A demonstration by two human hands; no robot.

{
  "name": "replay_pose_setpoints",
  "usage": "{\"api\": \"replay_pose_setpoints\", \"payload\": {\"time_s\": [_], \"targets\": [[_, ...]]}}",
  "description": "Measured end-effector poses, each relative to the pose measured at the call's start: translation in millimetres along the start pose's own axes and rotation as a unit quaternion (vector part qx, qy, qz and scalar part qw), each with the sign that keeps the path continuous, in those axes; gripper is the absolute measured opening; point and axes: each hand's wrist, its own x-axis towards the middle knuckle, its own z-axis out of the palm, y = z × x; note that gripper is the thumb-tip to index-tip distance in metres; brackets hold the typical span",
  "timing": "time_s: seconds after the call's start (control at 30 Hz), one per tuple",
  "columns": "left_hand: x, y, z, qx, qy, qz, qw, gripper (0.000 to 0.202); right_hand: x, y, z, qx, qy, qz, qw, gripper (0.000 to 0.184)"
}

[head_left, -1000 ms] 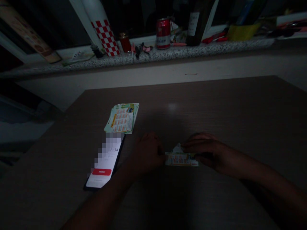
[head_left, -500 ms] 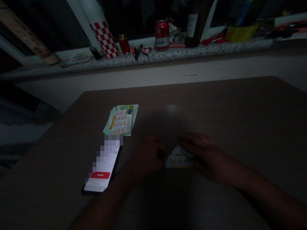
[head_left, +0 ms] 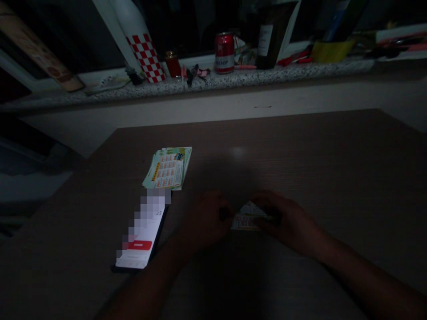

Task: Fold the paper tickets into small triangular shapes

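A small printed paper sheet (head_left: 245,221) with calendar-like grids lies on the table between my hands, partly folded, with a slanted flap at its top. My left hand (head_left: 209,218) is curled, thumb and finger pinched at the sheet's left edge. On the other side, my right hand (head_left: 283,218) grips the sheet's right part, its thumb lying over the front and its fingers behind. Dim light and the fingers hide that right end. A loose stack of similar printed sheets (head_left: 168,171) lies beyond my left hand, to the left.
A lit phone (head_left: 142,233) lies left of my left forearm on the wooden table (head_left: 316,155). Along the stone sill (head_left: 240,79) behind stand a red-and-white checkered bottle (head_left: 147,55), a red can (head_left: 224,53), a dark bag (head_left: 271,38) and a yellow container (head_left: 333,51).
My right hand has gone from fingers stretched flat over the sheet to a curled grip, with the thumb now across its front. My left hand stays almost in place.
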Motion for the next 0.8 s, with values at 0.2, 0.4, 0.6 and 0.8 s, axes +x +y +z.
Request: {"api": "replay_pose_setpoints", "payload": {"time_s": [0.2,0.4,0.6,0.8], "targets": [[2.7,12.9,7.4,-0.154,0.038,-0.092,0.983,0.009,2.3,2.3,-4.2,0.161,0.099,0.046,0.981,0.03],[2.9,17.0,14.7,-0.3,0.11,-0.148,0.936,0.009,2.8,-1.0,-6.6,0.222,0.12,0.059,0.966,0.03],[3.1,20.7,15.8,-0.359,0.125,-0.174,0.908,0.012,0.5,-7.2,-8.0,0.152,0.175,0.012,0.973,0.022],[4.2,22.0,15.6,-0.371,0.106,-0.196,0.902,0.012,-2.4,-6.4,-8.1,0.102,0.195,-0.006,0.976,0.02]]}}
